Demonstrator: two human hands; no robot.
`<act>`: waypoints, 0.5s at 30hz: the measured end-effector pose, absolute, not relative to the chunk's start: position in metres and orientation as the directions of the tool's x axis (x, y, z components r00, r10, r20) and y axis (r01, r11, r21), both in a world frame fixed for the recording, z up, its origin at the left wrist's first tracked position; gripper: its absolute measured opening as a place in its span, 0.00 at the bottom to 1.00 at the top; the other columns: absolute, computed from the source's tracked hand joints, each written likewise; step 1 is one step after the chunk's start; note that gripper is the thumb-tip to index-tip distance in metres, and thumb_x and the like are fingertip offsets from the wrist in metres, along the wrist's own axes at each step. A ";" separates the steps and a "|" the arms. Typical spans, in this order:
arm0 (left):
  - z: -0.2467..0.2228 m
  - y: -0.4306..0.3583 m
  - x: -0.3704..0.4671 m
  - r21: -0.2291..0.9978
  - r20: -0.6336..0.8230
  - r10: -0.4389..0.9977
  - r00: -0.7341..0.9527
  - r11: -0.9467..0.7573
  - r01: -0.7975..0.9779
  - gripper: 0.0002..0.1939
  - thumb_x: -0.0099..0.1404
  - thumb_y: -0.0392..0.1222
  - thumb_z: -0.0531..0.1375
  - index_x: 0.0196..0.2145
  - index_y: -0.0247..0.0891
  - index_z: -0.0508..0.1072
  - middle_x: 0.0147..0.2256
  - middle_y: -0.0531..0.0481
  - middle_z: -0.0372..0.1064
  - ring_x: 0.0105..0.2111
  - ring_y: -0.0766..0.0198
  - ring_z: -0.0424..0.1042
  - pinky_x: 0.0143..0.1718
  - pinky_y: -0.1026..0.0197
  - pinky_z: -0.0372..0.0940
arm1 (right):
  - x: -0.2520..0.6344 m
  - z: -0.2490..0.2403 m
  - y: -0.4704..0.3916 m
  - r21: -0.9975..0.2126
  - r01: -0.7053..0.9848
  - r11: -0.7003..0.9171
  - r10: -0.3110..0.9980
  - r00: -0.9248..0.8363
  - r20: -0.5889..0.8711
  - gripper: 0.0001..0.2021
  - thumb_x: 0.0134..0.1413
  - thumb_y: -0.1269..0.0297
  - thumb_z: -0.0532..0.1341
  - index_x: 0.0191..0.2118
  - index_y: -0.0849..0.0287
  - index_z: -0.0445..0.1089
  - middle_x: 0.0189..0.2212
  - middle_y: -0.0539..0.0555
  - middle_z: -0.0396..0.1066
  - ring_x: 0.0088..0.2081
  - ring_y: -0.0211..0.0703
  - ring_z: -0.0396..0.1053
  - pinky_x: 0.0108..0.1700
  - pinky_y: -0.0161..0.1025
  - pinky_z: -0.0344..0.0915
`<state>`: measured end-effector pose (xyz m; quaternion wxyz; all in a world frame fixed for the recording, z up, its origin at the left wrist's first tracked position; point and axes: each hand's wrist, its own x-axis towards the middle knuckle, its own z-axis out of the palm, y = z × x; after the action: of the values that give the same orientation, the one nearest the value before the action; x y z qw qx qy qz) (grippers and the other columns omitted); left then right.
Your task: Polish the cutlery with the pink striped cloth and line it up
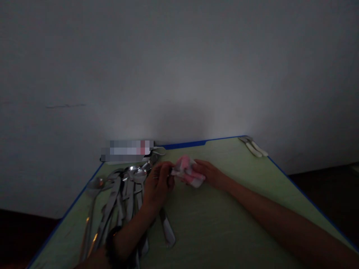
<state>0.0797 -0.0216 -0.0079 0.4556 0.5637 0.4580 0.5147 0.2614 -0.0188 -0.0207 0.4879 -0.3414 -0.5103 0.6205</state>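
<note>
Head view: the right hand is grasping a crumpled pink-and-white cloth over the green counter; the left hand is curling at the cloth's near edge, its grip too dark to tell; metal cutlery is lying heaped leftward, white-handled utensils far right

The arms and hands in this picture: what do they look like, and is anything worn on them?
The left hand and right hand are human, without gloves. No sleeves show. A thick, dark band circles the left forearm; the right forearm is bare. No cables show.
</note>
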 end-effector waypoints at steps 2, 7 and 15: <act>-0.007 -0.022 0.080 0.982 0.183 0.983 0.028 -0.185 0.043 0.15 0.65 0.52 0.51 0.33 0.38 0.66 0.15 0.60 0.54 0.13 0.73 0.55 0.13 0.73 0.52 | 0.261 -0.021 -0.019 -0.986 -0.150 0.068 0.950 -0.291 0.110 0.15 0.48 0.51 0.59 0.26 0.60 0.68 0.21 0.48 0.62 0.24 0.34 0.56 0.27 0.33 0.52; -0.001 -0.020 0.080 0.979 0.203 0.978 -0.046 -0.205 -0.025 0.15 0.66 0.52 0.49 0.34 0.38 0.66 0.14 0.61 0.52 0.12 0.74 0.52 0.12 0.74 0.49 | 0.260 -0.028 -0.012 -0.961 -0.271 0.059 0.993 -0.078 0.083 0.17 0.50 0.49 0.56 0.28 0.59 0.67 0.22 0.48 0.63 0.24 0.36 0.58 0.29 0.35 0.55; -0.002 -0.020 0.081 0.961 0.219 0.976 -0.022 -0.219 -0.168 0.14 0.65 0.53 0.51 0.37 0.39 0.65 0.16 0.61 0.55 0.12 0.74 0.55 0.11 0.74 0.50 | 0.265 -0.024 -0.013 -0.983 -0.170 0.073 0.979 -0.174 0.103 0.18 0.48 0.48 0.58 0.26 0.60 0.67 0.21 0.49 0.64 0.26 0.36 0.59 0.30 0.35 0.55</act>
<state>0.0808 -0.0199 -0.0025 0.4815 0.5072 0.3983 0.5936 0.2645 -0.0128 -0.0242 0.5131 -0.3870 -0.5226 0.5602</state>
